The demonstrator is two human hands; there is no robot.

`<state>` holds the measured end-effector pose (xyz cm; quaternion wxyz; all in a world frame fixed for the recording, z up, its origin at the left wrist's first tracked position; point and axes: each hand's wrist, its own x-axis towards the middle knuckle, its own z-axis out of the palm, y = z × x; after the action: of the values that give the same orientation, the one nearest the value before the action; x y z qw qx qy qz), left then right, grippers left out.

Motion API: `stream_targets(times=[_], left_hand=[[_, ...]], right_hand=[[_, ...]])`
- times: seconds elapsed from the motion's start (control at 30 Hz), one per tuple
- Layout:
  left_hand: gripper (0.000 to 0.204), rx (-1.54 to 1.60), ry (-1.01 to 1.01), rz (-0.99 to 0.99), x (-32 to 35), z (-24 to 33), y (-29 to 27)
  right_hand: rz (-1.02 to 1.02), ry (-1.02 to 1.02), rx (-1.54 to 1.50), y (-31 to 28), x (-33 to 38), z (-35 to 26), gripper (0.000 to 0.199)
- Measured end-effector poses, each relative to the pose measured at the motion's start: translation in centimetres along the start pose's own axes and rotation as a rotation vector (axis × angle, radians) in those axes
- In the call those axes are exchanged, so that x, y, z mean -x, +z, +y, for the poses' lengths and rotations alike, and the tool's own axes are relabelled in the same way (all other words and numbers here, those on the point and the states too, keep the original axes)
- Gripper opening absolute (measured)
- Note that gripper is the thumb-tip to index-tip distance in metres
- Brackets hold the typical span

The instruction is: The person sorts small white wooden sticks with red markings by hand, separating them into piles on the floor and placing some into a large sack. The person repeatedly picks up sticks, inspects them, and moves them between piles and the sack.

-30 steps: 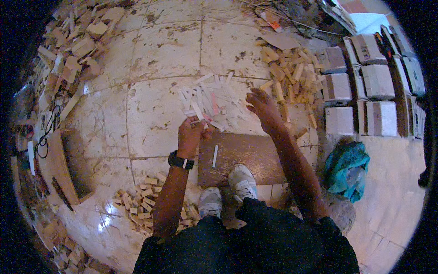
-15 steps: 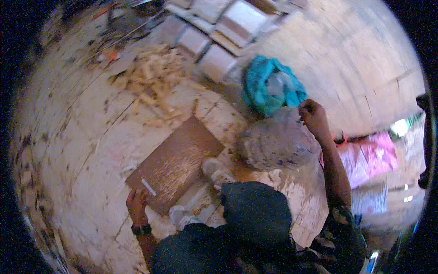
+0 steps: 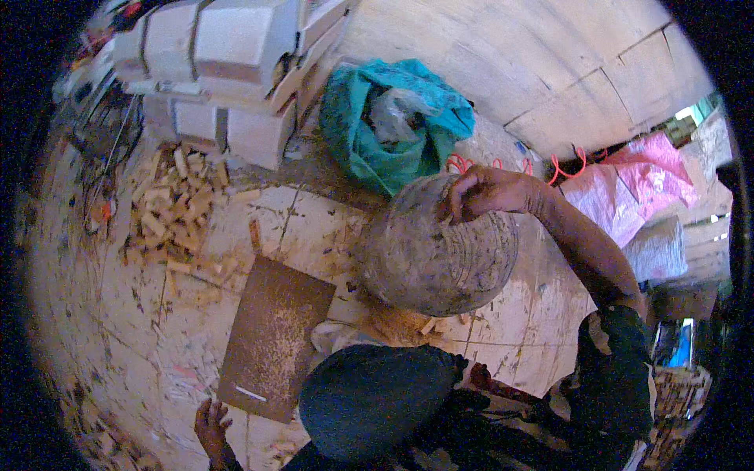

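Observation:
My left hand (image 3: 212, 428) is low on the left, fingers apart, just off the near corner of a brown rectangular board (image 3: 287, 322) on the floor. A short white stick (image 3: 251, 392) lies near that end of the board, and pale dust or chips speckle its surface. My right hand (image 3: 487, 192) is over the far side of a large round grey-brown block (image 3: 440, 255) with a rough, ringed surface. Its fingers are bent down and drawn together; whatever they hold, if anything, is hidden. I cannot tell whether they touch the block.
Beyond the block stands an open teal sack (image 3: 345, 133) with clear plastic inside. Stacked pale boxes (image 3: 236, 47) and a heap of small wood pieces (image 3: 177, 208) are at the far left. A red coiled hose (image 3: 569, 165) and a pink sack (image 3: 652, 177) lie at right.
The view has swung, shifting the whole scene. My right hand has gone from the block's far right edge to above it. My left hand has come off the board's corner.

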<state>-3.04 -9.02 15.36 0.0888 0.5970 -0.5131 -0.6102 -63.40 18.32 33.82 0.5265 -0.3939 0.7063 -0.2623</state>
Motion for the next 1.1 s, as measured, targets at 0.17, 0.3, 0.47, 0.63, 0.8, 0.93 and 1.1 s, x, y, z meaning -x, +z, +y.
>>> stream_targets(times=[0.17, 0.3, 0.47, 0.63, 0.8, 0.93, 1.1], left_hand=[[0.045, -0.115, -0.077, 0.022, 0.6, 4.0, -5.8], [0.044, -0.161, 0.048, 0.064, -1.0, 9.2, -5.3], [0.043, -0.192, 0.103, -0.05, 1.9, 11.8, -0.7], [0.041, -0.129, 0.025, -0.042, 3.6, 11.8, 2.2], [0.041, -0.25, 0.047, -0.049, 4.3, 11.1, 2.8], [0.043, -0.188, 0.158, -0.078, 4.6, 11.4, 3.1], [0.045, -0.171, 0.256, -0.142, 4.9, 12.0, 3.4]], right_hand=[[-0.2, 0.041, 0.969, 2.6, -2.3, 5.6, 0.038], [-0.483, 0.052, 1.215, 8.2, -8.3, 15.4, 0.043], [-0.664, 0.219, 1.046, 11.3, -11.5, 19.9, 0.04], [-0.693, 0.289, 0.982, 11.3, -11.4, 18.6, 0.037], [-0.715, 0.329, 0.967, 11.5, -11.5, 17.9, 0.035], [-0.706, 0.372, 0.96, 11.4, -11.2, 17.6, 0.033], [-0.654, 0.42, 0.957, 10.8, -10.3, 16.2, 0.03]])
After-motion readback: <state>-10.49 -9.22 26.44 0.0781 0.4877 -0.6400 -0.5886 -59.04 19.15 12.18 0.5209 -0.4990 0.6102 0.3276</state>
